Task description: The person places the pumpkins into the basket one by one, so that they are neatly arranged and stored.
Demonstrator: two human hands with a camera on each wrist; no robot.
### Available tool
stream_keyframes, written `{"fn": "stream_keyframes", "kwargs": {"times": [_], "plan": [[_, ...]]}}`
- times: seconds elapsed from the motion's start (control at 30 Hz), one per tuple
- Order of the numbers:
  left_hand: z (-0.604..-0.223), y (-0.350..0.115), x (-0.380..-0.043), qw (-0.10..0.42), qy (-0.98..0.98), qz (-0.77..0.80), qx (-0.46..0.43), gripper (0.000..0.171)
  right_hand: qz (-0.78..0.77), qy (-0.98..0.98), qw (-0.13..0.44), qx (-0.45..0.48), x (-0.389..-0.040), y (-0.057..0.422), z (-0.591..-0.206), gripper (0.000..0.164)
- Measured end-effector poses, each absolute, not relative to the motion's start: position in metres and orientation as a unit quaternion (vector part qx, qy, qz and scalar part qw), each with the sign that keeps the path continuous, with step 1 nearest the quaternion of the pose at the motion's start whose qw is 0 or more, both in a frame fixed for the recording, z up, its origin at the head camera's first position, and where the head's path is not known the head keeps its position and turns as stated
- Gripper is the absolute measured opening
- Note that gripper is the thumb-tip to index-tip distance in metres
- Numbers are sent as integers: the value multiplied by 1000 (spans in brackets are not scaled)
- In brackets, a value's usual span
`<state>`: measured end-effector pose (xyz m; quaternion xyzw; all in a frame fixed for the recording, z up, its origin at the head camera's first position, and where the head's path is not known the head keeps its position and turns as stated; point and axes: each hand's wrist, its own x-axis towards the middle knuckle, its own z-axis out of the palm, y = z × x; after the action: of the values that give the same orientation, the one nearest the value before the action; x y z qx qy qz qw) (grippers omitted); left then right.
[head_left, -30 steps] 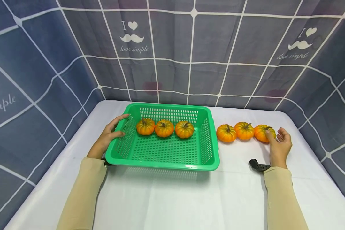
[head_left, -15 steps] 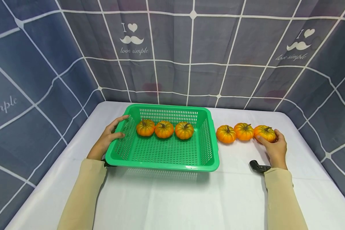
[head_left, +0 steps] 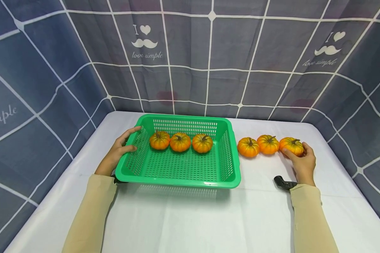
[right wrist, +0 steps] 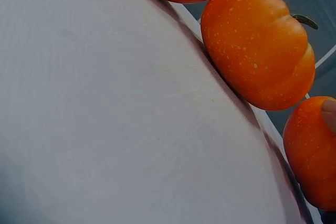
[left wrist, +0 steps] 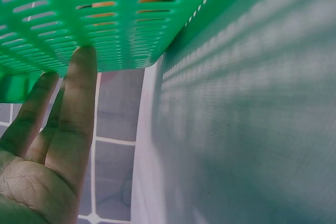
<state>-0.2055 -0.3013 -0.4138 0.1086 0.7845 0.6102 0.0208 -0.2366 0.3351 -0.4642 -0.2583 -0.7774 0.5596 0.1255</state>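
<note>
A green plastic basket [head_left: 177, 181] stands on the white table, with three small orange pumpkins in a row inside, among them a middle pumpkin [head_left: 180, 142]. My left hand [head_left: 115, 154] holds the basket's left side, thumb over the rim; in the left wrist view its fingers [left wrist: 79, 103] lie against the slotted outer wall. My right hand [head_left: 305, 164] grips the rightmost pumpkin [head_left: 291, 146] of a second row, thumb at its front and fingers around its right side. In the right wrist view a fingertip [right wrist: 329, 114] presses on that pumpkin's orange skin.
Beside the basket's right wall sit two more pumpkins, a nearer one [head_left: 248, 147] and one in the middle of the row [head_left: 268, 144]. White cloth covers the table [head_left: 190, 218]. A grey gridded curtain [head_left: 190, 84] hangs behind and on both sides.
My right hand has moved slightly left and its fingers have closed around the rightmost pumpkin. The left hand and the basket have stayed in place.
</note>
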Motion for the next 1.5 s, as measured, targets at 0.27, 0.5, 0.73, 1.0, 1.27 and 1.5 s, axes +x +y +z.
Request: {"fn": "stream_keyframes", "kwargs": {"times": [0.27, 0.5, 0.73, 1.0, 1.27, 1.5], "plan": [[-412, -302, -206, 19, 788, 606, 108, 82, 605, -734, 182, -249, -234, 330, -465, 85], [-414, -302, -206, 20, 780, 616, 113, 80, 668, -669, 237, -224, -231, 329, -463, 81], [-415, -302, -206, 17, 790, 603, 111, 82, 697, -634, 278, -185, -231, 326, -463, 77], [-416, -301, -206, 15, 790, 602, 115, 82, 704, -629, 303, -132, -233, 321, -458, 73], [-416, -302, -206, 8, 796, 594, 116, 82, 694, -644, 307, -96, -233, 317, -448, 73], [-417, -302, -207, 6, 787, 605, 124, 81, 690, -650, 311, -72, -232, 312, -436, 71]]}}
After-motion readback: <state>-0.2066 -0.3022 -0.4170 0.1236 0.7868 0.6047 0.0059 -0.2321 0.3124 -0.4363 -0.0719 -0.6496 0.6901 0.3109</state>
